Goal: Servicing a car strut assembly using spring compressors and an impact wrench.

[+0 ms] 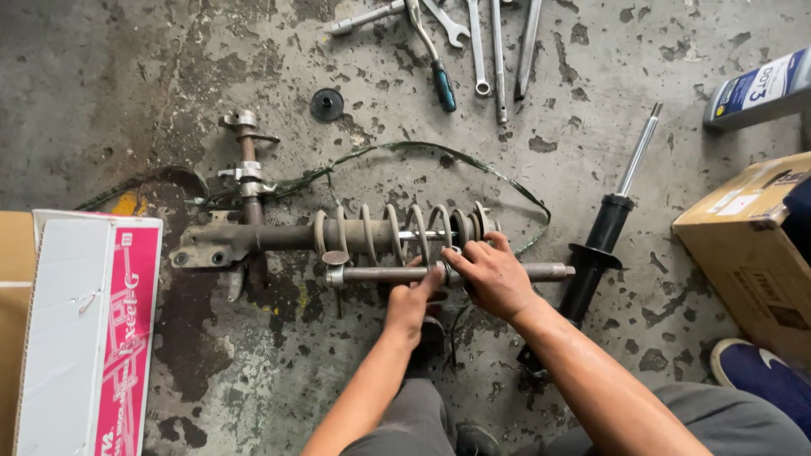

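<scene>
1. Head view: an old strut with a coil spring (397,232) is laid flat on the stained concrete floor (127,84).
2. A spring clamp rod (507,272) beside the coil is gripped by the right hand (494,279).
3. The rod is pinched by the left hand (414,302) too.
4. A new black shock absorber (604,236) is laid to the right, near the rod's end.

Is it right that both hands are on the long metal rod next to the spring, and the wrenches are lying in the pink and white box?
Not quite. In the head view both hands, the left hand and right hand, are on the spring compressor rod beside the coil spring, but the wrenches lie on the bare concrete floor, far from the pink and white box.
</scene>
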